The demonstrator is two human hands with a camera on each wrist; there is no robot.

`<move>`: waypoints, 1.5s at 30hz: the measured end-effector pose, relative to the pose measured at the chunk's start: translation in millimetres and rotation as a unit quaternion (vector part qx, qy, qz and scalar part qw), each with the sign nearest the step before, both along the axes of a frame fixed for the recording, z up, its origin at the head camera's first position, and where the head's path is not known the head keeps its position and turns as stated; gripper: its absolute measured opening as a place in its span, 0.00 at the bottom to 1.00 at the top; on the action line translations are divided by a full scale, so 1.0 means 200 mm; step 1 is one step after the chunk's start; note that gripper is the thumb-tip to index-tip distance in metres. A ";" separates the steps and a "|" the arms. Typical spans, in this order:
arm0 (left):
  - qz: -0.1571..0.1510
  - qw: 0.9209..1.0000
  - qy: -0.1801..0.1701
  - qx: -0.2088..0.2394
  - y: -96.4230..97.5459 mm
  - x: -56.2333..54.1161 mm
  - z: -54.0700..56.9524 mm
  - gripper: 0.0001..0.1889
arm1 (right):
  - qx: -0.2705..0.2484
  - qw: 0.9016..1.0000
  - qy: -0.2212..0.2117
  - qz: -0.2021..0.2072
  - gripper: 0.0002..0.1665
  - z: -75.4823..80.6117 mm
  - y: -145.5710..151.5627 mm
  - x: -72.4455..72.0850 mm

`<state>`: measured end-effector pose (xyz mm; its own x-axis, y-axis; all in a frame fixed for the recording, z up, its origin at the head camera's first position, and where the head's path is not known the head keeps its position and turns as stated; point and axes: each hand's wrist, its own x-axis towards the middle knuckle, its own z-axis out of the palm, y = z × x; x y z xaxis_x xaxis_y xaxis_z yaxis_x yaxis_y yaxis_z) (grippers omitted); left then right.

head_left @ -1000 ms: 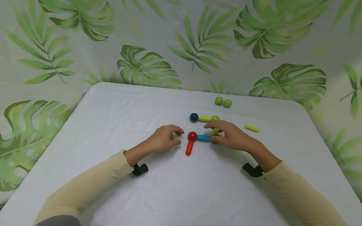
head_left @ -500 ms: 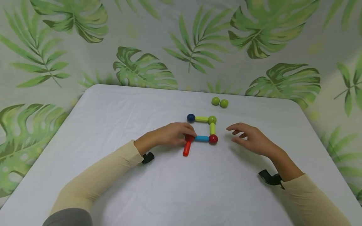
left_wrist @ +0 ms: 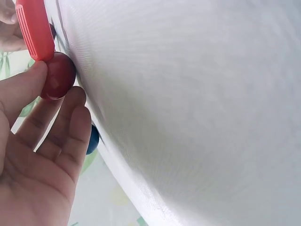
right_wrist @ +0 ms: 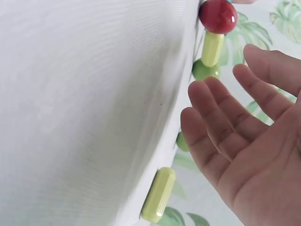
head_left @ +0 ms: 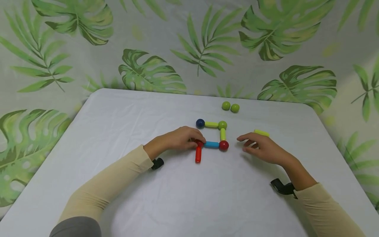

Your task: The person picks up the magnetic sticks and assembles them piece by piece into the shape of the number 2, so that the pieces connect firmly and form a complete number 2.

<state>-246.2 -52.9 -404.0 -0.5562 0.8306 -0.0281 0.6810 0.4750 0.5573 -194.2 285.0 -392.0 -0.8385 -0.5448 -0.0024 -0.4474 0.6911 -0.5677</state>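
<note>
Joined balls and sticks form a shape open on its left side. My left hand (head_left: pixel 180 138) pinches the left red ball (left_wrist: pixel 61 77) between thumb and fingers. From that ball a red stick (head_left: pixel 198 154) points toward me and a light blue stick (head_left: pixel 212 144) runs right to a second red ball (head_left: pixel 223 145). A yellow-green stick (head_left: pixel 223 134) leads back to a green ball (head_left: pixel 222 125). Another yellow-green stick (head_left: pixel 211 124) ends at a dark blue ball (head_left: pixel 200 123). My right hand (head_left: pixel 265 148) hovers to the right, fingers loosely bent, holding nothing.
A loose yellow-green stick (head_left: pixel 262 133) lies just behind my right hand. Two loose green balls (head_left: pixel 230 107) sit near the back edge of the white-covered table (head_left: pixel 177 204). A leaf-patterned cloth (head_left: pixel 154 42) hangs behind.
My right hand has left the right red ball and moved right. My left hand has come right and taken hold of the left red ball. The red stick's near end has swung slightly right.
</note>
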 end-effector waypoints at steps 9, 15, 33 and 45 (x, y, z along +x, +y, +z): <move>0.002 1.000 -0.017 0.012 0.00 -0.02 -0.01 0.17 | 0.008 1.000 -0.012 -0.007 0.22 -0.01 0.02 -0.02; 0.012 0.999 -0.031 0.015 -0.01 -0.02 -0.02 0.17 | 0.009 0.999 -0.028 -0.015 0.22 0.00 0.03 -0.03; 0.035 0.997 -0.063 0.021 -0.01 -0.02 -0.01 0.17 | 0.022 0.999 -0.031 -0.029 0.20 0.01 0.06 -0.15; 0.042 0.996 -0.077 0.014 -0.01 -0.02 -0.02 0.17 | 0.048 0.997 -0.024 -0.061 0.22 0.04 -0.01 -0.36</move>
